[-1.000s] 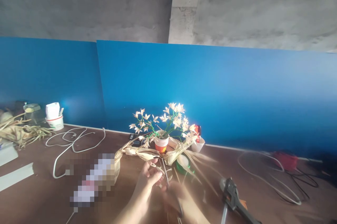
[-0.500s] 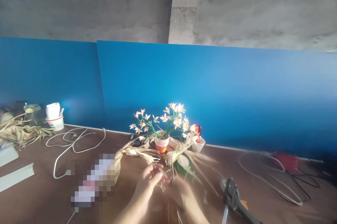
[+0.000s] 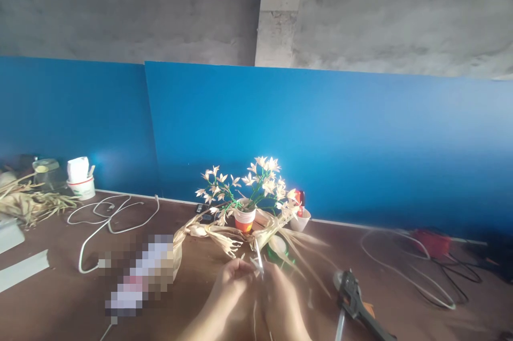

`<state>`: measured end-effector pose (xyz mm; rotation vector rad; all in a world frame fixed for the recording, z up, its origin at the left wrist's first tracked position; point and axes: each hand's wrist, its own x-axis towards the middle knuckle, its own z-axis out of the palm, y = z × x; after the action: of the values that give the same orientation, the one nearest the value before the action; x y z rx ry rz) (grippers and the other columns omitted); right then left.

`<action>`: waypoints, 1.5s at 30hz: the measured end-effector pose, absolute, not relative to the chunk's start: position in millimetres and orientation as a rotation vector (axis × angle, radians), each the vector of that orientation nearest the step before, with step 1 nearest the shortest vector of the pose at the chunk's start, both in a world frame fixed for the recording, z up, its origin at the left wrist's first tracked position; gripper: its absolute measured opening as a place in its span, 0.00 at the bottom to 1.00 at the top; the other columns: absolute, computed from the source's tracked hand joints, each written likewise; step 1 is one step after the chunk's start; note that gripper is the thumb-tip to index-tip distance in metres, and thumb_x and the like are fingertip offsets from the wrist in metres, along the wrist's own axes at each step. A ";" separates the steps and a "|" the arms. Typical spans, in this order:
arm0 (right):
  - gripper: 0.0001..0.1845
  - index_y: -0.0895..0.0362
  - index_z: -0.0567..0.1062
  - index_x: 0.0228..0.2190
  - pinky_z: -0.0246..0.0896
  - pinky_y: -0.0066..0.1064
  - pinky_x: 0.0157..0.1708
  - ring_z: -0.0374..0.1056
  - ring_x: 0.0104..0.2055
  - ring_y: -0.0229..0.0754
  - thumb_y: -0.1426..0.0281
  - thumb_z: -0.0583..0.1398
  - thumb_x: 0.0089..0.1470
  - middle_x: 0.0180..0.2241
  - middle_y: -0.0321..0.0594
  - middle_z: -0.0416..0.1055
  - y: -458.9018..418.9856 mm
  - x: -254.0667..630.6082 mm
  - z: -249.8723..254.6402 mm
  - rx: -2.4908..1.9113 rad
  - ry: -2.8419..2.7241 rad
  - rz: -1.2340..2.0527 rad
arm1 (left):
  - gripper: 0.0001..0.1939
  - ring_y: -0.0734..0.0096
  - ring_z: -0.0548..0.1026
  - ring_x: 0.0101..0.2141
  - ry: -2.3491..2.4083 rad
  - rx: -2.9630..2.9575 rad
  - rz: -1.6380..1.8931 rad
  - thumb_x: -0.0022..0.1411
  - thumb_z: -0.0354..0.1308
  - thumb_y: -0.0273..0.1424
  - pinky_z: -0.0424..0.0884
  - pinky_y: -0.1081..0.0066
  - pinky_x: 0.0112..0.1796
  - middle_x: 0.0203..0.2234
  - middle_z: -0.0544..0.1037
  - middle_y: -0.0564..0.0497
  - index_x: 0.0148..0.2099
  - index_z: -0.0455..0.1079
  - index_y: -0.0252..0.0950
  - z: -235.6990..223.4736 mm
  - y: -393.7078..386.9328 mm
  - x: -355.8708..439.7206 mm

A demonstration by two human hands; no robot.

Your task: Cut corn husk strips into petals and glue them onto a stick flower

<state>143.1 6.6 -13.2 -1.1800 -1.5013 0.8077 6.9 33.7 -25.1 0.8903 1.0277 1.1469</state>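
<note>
My left hand (image 3: 232, 283) is closed, its thumb and fingers pinching a small pale piece of corn husk (image 3: 255, 263). Close beside it on the right, my right hand (image 3: 281, 290) is wrapped round a pair of scissors (image 3: 259, 255); the bright blades point up and away, touching or very near the piece. The handles are hidden by the fingers. Just beyond the hands lie dried corn husks (image 3: 219, 237), some in long loose strips. Behind them, pale husk flowers (image 3: 269, 185) on green stems stand in a red-and-white paper cup (image 3: 244, 220).
A dark glue gun (image 3: 351, 294) lies to the right on the brown table (image 3: 192, 298). White cables (image 3: 106, 218) loop at the left, near a white tub (image 3: 82, 187) and more dried husks (image 3: 36, 202). A green-rimmed round item (image 3: 277, 247) sits past my right hand. A blue partition (image 3: 320, 143) rises behind.
My hands have drawn closer together. The scissors have swung slightly left and up, over the husk piece in my left hand. The view has shifted slightly; things on the table are unchanged.
</note>
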 end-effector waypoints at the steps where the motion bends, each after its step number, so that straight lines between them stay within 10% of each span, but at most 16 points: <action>1: 0.12 0.57 0.76 0.36 0.65 0.29 0.34 0.70 0.33 0.44 0.69 0.59 0.47 0.31 0.42 0.75 5.5 142.0 -8.8 -1.179 -1.481 0.819 | 0.16 0.68 0.72 0.25 1.020 0.877 1.149 0.38 0.70 0.37 0.62 0.71 0.29 0.20 0.76 0.51 0.27 0.73 0.34 -25.8 33.8 7.3; 9: 0.21 0.57 0.71 0.26 0.59 0.29 0.24 0.64 0.24 0.42 0.52 0.65 0.40 0.20 0.38 0.70 6.5 133.2 13.9 -1.291 -1.135 0.949 | 0.19 0.74 0.67 0.21 0.947 0.875 1.199 0.36 0.71 0.41 0.59 0.74 0.26 0.18 0.73 0.54 0.23 0.69 0.34 -32.9 35.5 13.7; 16: 0.19 0.58 0.74 0.30 0.63 0.31 0.33 0.67 0.30 0.42 0.57 0.67 0.41 0.26 0.38 0.73 4.0 136.9 14.7 -1.088 -1.290 1.271 | 0.13 0.69 0.71 0.23 1.022 0.916 1.221 0.43 0.66 0.39 0.64 0.71 0.28 0.20 0.76 0.52 0.24 0.71 0.35 2.6 22.5 3.8; 45: 0.28 0.58 0.75 0.31 0.45 0.24 0.14 0.52 0.13 0.30 0.48 0.66 0.34 0.14 0.34 0.65 8.4 135.9 -18.1 -1.089 -1.268 1.653 | 0.12 0.76 0.70 0.20 0.781 0.761 1.235 0.46 0.68 0.34 0.63 0.75 0.25 0.19 0.74 0.54 0.25 0.70 0.33 14.6 17.2 -3.3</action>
<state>135.9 8.4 -18.1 -1.0892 -1.2679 1.6527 -3.3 17.2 14.6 0.7609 0.7810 1.2352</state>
